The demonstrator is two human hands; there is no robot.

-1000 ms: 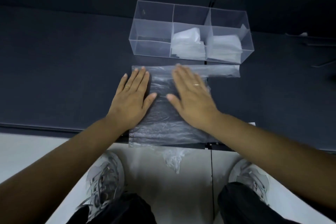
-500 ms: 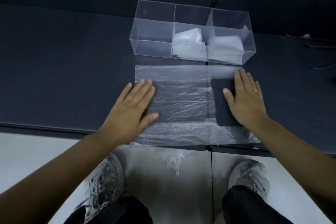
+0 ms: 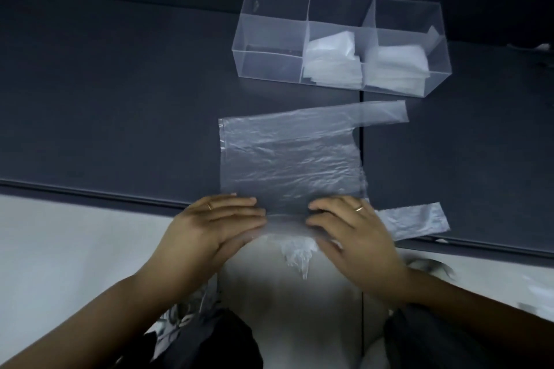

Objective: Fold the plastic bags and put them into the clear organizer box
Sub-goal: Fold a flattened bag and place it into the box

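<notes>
Near row, L to R: L hand (image 3: 215, 228) is at the table (image 3: 120, 99) edge. Its fingers lie nearly straight on top of the bag's (image 3: 290, 159) near edge and its thumb looks tucked under the film, so prob. a light pinch. The bag is spread flat on the table, wrinkled, w/ its near edge at the table lip. A crumpled scrap (image 3: 295, 255) of film hangs below the lip btwn the hands; can't tell if it belongs to this bag. R hand (image 3: 353, 234) mirrors the L: fingers over the near edge, thumb seemingly beneath, gripping the film. Both handles point R, far handle (image 3: 380, 112) near the box and near handle (image 3: 416, 219) just beside the R hand.

Far row, L to R: the box (image 3: 266, 64) sits past the bag, apart from it. It has 3 compts. The L one holds no bags that I can see, the mid one a folded stack (image 3: 332, 60), the R one another stack (image 3: 395, 66).

Step, as I read it: start of the 1st fold on this bag, w/ both hands set on the near edge.

Next move prob. needs both hands to lift that edge together and carry it away from the body onto the far edge, level so the sides line up. Then press flat, tuck the handles in and fold down to compt size. Thin film slips and traps air, so go slow and even.
</notes>
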